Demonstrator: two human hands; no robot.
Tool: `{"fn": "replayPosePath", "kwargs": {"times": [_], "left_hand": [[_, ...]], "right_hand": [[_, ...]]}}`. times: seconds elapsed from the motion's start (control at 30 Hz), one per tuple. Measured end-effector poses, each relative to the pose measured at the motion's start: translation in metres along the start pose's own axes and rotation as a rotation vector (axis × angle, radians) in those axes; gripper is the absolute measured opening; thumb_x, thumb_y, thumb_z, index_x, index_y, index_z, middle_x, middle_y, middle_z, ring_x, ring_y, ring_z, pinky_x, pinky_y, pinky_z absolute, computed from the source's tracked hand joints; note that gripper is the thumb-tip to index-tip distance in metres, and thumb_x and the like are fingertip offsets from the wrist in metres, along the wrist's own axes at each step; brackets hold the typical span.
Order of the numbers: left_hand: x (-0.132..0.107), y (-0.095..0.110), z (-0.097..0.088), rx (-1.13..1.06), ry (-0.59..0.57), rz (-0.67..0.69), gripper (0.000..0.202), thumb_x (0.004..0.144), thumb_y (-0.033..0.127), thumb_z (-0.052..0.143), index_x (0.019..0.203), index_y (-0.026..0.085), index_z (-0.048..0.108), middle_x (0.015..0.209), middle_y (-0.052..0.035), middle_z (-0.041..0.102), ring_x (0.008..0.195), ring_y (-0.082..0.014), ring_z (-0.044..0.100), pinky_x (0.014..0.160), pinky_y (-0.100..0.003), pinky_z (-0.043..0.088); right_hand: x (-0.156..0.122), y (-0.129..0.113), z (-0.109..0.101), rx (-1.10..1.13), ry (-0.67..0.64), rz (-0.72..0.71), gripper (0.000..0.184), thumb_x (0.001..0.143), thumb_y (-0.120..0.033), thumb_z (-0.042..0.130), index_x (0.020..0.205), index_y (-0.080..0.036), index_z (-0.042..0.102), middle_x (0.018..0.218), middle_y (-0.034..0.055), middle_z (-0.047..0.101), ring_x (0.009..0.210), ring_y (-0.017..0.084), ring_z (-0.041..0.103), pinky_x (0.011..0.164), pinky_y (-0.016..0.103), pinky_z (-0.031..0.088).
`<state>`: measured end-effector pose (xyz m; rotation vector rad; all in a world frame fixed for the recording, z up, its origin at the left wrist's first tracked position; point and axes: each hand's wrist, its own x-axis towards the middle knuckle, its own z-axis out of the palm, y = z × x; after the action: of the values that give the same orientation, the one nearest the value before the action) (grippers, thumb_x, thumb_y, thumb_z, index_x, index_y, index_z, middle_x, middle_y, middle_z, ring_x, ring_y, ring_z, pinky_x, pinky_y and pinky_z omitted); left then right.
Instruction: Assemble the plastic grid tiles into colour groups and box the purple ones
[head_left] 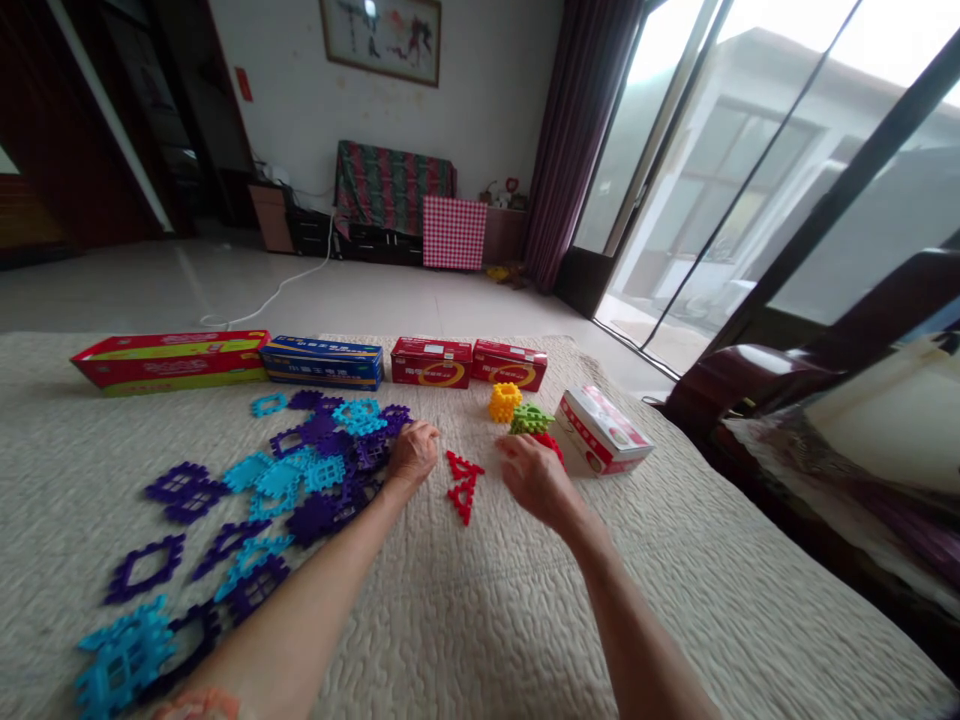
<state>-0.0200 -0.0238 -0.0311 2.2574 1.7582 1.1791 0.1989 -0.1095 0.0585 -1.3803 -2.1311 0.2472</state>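
Observation:
Both my arms reach forward over a beige quilted cover (pixel 487 620). My left hand (pixel 411 453) rests knuckles-up at the right edge of a pile of purple and cyan plastic tiles (pixel 315 460), fingers curled; what they hold is hidden. My right hand (pixel 534 478) lies beside a red block (pixel 553 446), fingers bent toward it. Two red triangle pieces (pixel 463 483) lie between my hands. A green block (pixel 531 418) and a yellow block (pixel 505 401) sit just beyond the right hand.
A row of boxes lines the far edge: long red (pixel 172 360), blue (pixel 324 362), two short red (pixel 469 363). A white-and-red box (pixel 600 430) lies right of the blocks. More tiles (pixel 142 620) are scattered left. A dark wooden chair (pixel 787 370) stands right.

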Motion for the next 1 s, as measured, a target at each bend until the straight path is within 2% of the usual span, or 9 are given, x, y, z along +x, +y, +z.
{"fn": "replayPosePath", "kwargs": {"times": [0.13, 0.23, 0.3, 0.47, 0.6, 0.73, 0.83, 1.0], "left_hand": [[0.000, 0.000, -0.001, -0.005, -0.010, -0.025, 0.030, 0.071, 0.005, 0.041, 0.078, 0.018, 0.067, 0.087, -0.0053, 0.069, 0.087, -0.0190, 0.060, 0.085, -0.031, 0.045], [0.000, -0.001, 0.000, -0.009, -0.019, -0.033, 0.031, 0.073, 0.004, 0.041, 0.080, 0.018, 0.068, 0.088, -0.0048, 0.069, 0.090, -0.0192, 0.059, 0.085, -0.030, 0.045], [0.000, -0.002, 0.001, -0.010, -0.021, -0.027, 0.031, 0.072, 0.003, 0.042, 0.080, 0.018, 0.068, 0.088, -0.0049, 0.069, 0.090, -0.0196, 0.059, 0.086, -0.030, 0.045], [0.000, -0.001, 0.001, -0.024, -0.020, -0.034, 0.031, 0.072, 0.002, 0.043, 0.080, 0.018, 0.069, 0.088, -0.0057, 0.069, 0.088, -0.0196, 0.059, 0.085, -0.030, 0.045], [0.000, -0.001, 0.001, -0.058, -0.009, -0.066, 0.032, 0.073, 0.002, 0.043, 0.082, 0.018, 0.069, 0.090, -0.0050, 0.069, 0.088, -0.0189, 0.059, 0.083, -0.029, 0.045], [0.000, -0.001, -0.001, -0.076, -0.014, -0.075, 0.032, 0.074, 0.003, 0.042, 0.083, 0.018, 0.069, 0.091, -0.0053, 0.069, 0.088, -0.0186, 0.059, 0.083, -0.029, 0.045], [0.000, 0.000, -0.002, -0.076, -0.027, -0.087, 0.033, 0.075, 0.002, 0.042, 0.083, 0.018, 0.070, 0.092, -0.0053, 0.069, 0.088, -0.0180, 0.059, 0.084, -0.029, 0.045], [0.000, 0.003, -0.001, -0.072, -0.044, -0.105, 0.034, 0.074, 0.002, 0.042, 0.084, 0.017, 0.070, 0.092, -0.0060, 0.068, 0.088, -0.0188, 0.058, 0.084, -0.030, 0.045]], "right_hand": [[-0.005, -0.021, 0.040, -0.018, -0.066, 0.002, 0.048, 0.077, -0.025, 0.063, 0.122, -0.014, 0.052, 0.126, 0.0155, 0.054, 0.117, 0.026, 0.051, 0.095, 0.038, 0.043], [-0.007, -0.029, 0.057, -0.059, -0.119, 0.052, 0.060, 0.071, -0.030, 0.068, 0.126, -0.017, 0.049, 0.128, 0.0150, 0.052, 0.117, 0.028, 0.049, 0.093, 0.040, 0.043], [-0.007, -0.033, 0.062, -0.077, -0.124, 0.065, 0.055, 0.071, -0.029, 0.067, 0.123, -0.020, 0.051, 0.122, 0.0119, 0.055, 0.111, 0.027, 0.051, 0.092, 0.038, 0.043], [-0.009, -0.039, 0.075, -0.098, -0.050, 0.054, 0.020, 0.081, -0.016, 0.054, 0.100, -0.018, 0.061, 0.105, 0.0093, 0.061, 0.098, 0.022, 0.054, 0.089, 0.035, 0.043], [-0.013, -0.040, 0.091, 0.009, 0.060, -0.005, 0.023, 0.084, -0.011, 0.046, 0.102, -0.018, 0.059, 0.112, 0.0094, 0.059, 0.105, 0.021, 0.052, 0.094, 0.035, 0.043], [-0.014, -0.034, 0.093, 0.084, 0.125, 0.000, 0.036, 0.078, -0.010, 0.052, 0.112, -0.018, 0.055, 0.125, 0.0112, 0.052, 0.114, 0.023, 0.049, 0.098, 0.038, 0.043], [-0.014, -0.030, 0.086, 0.063, 0.114, 0.026, 0.046, 0.073, -0.014, 0.059, 0.118, -0.018, 0.051, 0.121, 0.0120, 0.052, 0.108, 0.024, 0.051, 0.093, 0.039, 0.045], [-0.014, -0.031, 0.079, -0.029, 0.036, -0.019, 0.035, 0.076, -0.016, 0.057, 0.111, -0.019, 0.056, 0.110, 0.0092, 0.058, 0.101, 0.023, 0.052, 0.091, 0.037, 0.043]]}}
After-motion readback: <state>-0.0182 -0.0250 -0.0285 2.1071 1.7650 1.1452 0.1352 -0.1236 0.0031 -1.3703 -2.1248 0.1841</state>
